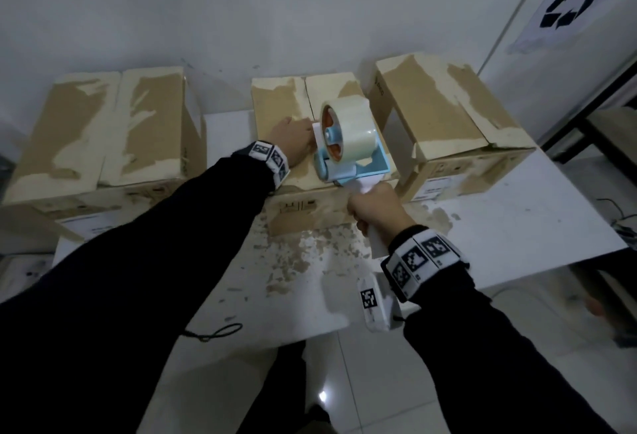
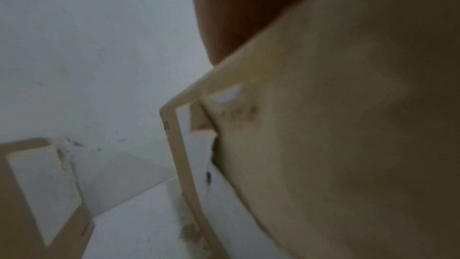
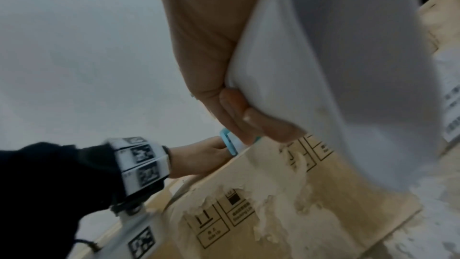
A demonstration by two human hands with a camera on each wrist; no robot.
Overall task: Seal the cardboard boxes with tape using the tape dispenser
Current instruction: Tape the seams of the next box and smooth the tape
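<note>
Right hand [image 1: 377, 209] has its grip wrapped tight around the white handle of the tape dispenser [image 1: 348, 144], which sits on the middle box [image 1: 293, 106] on the table [image 1: 499, 227]. Left hand [image 1: 294, 139] lies on the box top beside it; can't tell its grip.

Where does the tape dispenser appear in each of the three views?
Head: tape dispenser at centre, on the middle box, handle in the right hand.
Left wrist: not in it.
Right wrist: its white handle fills the upper right.
Shared landmark: the middle box.
</note>
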